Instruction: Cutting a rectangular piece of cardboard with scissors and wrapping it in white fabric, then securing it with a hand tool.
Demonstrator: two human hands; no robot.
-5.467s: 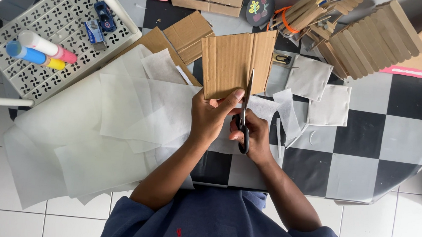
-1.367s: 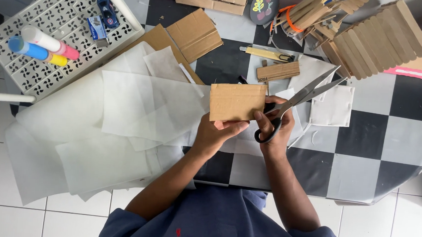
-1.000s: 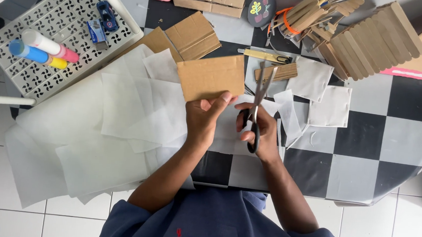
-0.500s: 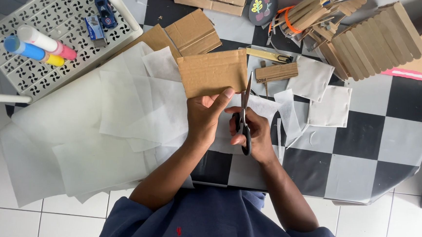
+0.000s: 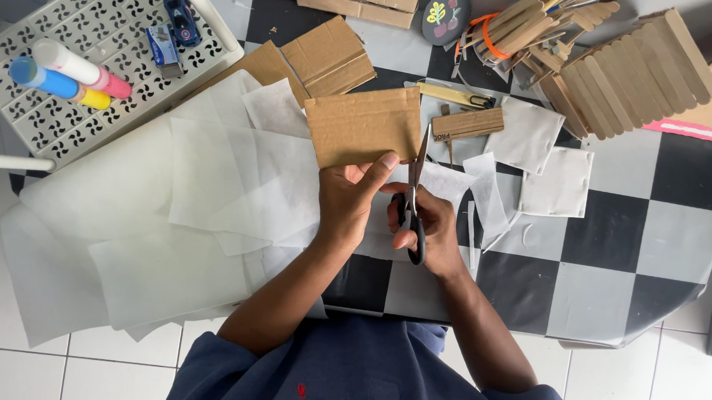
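Observation:
My left hand [image 5: 354, 198] pinches the lower edge of a brown corrugated cardboard piece [image 5: 364, 126], held over the table. My right hand [image 5: 424, 229] grips black-handled scissors [image 5: 415, 197], blades pointing away from me along the cardboard's right edge. A narrow cardboard strip [image 5: 468, 124] lies on the table just right of the blades. Beneath both hands lie overlapping sheets of thin white paper [image 5: 208, 191].
A white perforated tray [image 5: 86, 35] at far left holds glue sticks [image 5: 67, 77] and a small toy car [image 5: 182, 18]. More cardboard pieces [image 5: 329, 54], bundled wooden sticks [image 5: 532, 21] and a stick panel [image 5: 640, 65] lie at the back. White fabric squares [image 5: 559, 181] rest on the checkered tablecloth [image 5: 617, 241].
A large cardboard piece was cut down; the offcut strip now lies on the table. The scissors swung back from the right to the remaining piece's right edge, blades closing along it.

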